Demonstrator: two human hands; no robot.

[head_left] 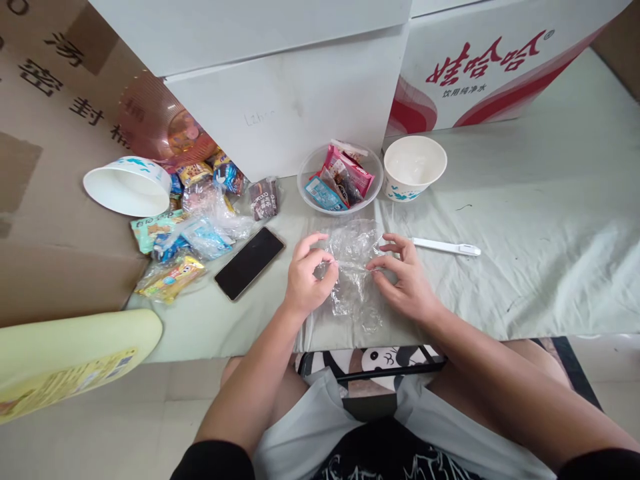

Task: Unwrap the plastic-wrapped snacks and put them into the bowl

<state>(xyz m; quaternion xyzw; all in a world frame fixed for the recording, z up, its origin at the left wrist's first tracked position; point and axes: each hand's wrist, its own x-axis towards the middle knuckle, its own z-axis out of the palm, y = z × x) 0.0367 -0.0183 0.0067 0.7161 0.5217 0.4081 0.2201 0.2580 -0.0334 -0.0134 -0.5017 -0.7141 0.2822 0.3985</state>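
A crumpled clear plastic bag [354, 287] lies on the cloth-covered table in front of me. My left hand [311, 277] pinches its left side between thumb and index finger, the other fingers curled. On the opposite side, my right hand [406, 279] holds the bag's edge with thumb and fingertips. Just beyond is a clear plastic bowl [303, 189] with several snack packets [345, 177] in it. Right of that bowl stands a white paper bowl [415, 163] with blue print. A slim white stick-shaped tool [446, 247] lies close to my right hand.
A black phone [250, 263] and several wrapped snacks [193, 223] lie left, beside a tipped paper bowl [127, 188] and a reddish clear container [160, 127]. White cartons [290, 100] line the back; a brown carton [60, 167] and yellow-green object [75, 353] are left.
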